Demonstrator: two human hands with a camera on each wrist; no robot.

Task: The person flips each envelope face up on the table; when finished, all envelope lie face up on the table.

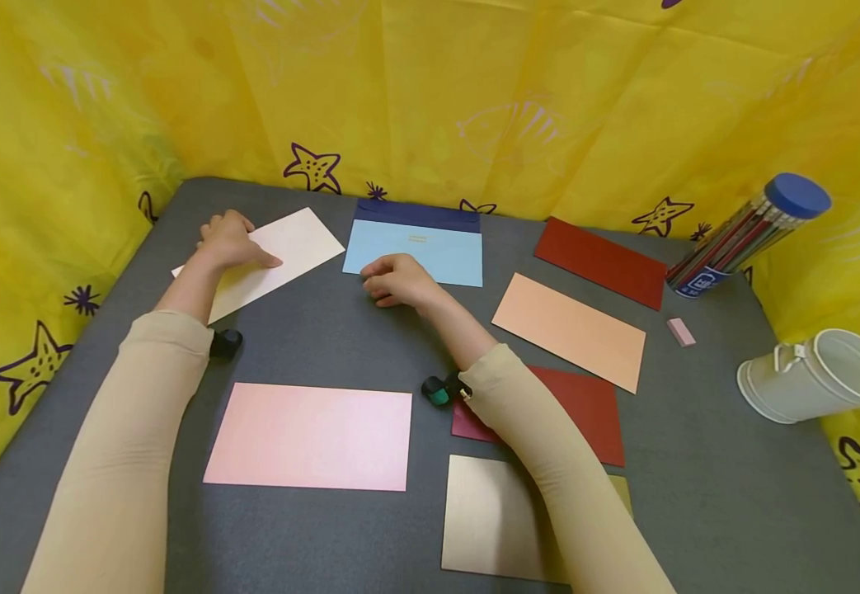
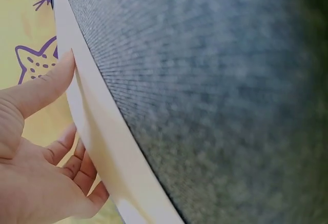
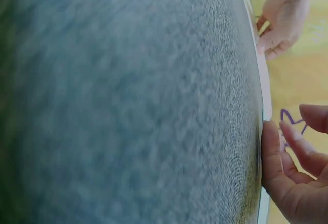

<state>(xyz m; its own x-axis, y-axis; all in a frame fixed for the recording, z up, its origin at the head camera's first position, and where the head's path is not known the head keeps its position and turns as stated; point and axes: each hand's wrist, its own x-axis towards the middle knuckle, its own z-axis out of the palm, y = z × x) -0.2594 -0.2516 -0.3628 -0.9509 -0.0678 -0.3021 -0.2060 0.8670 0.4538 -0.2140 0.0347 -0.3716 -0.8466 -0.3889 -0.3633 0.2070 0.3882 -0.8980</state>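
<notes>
A white envelope (image 1: 292, 247) lies slanted at the far left of the grey table. My left hand (image 1: 227, 241) rests on it; in the left wrist view the thumb (image 2: 66, 70) touches its surface and the other fingers are spread apart from the thumb. Beside it, to the right, lies a light blue envelope (image 1: 437, 256) with a dark blue flap along its far side. Over the near left corner of this envelope is my right hand (image 1: 402, 282), its fingers loosely bent and holding nothing. Whether its fingertips touch the paper, I cannot tell.
A pink envelope (image 1: 311, 437) lies in front. To the right are a peach envelope (image 1: 570, 330), a dark red one (image 1: 600, 262), another red one (image 1: 585, 412) and a beige one (image 1: 489, 511), partly under my right arm. A pencil tub (image 1: 734, 239), pink eraser (image 1: 680, 332) and white can (image 1: 793, 384) stand farther right.
</notes>
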